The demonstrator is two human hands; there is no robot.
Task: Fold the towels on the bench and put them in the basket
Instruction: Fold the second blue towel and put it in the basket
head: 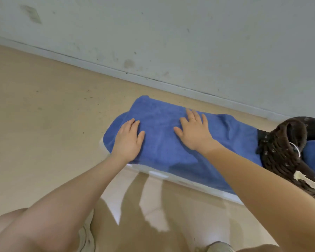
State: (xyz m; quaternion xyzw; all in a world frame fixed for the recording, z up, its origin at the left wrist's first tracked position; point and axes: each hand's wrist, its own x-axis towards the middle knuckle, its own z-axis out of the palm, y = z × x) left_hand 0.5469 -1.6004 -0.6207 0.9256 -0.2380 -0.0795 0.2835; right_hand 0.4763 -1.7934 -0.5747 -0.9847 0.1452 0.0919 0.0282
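Pressing flat on the blue towel (162, 140) with both hands. The towel is lying spread along the white counter (189, 183), covering most of its top and drooping slightly over the near edge and the left end. The left hand (128, 140) is resting palm-down near the towel's left end, fingers (133, 124) straight and close together, thumb out to the side, gripping nothing. The right hand (194, 130) is lying palm-down near the towel's middle, fingers (194, 114) straight and slightly spread, also gripping nothing; a thin ring is showing on one finger. The two hands are sitting apart, with bare towel between them. A dark woven basket (280, 151) with a dark flower-print lining is standing at the right end of the counter, touching the towel's right part; more blue cloth is showing just beyond it, at the frame's right edge. The counter is standing on a beige floor (44, 115), near a pale wall (171, 33).
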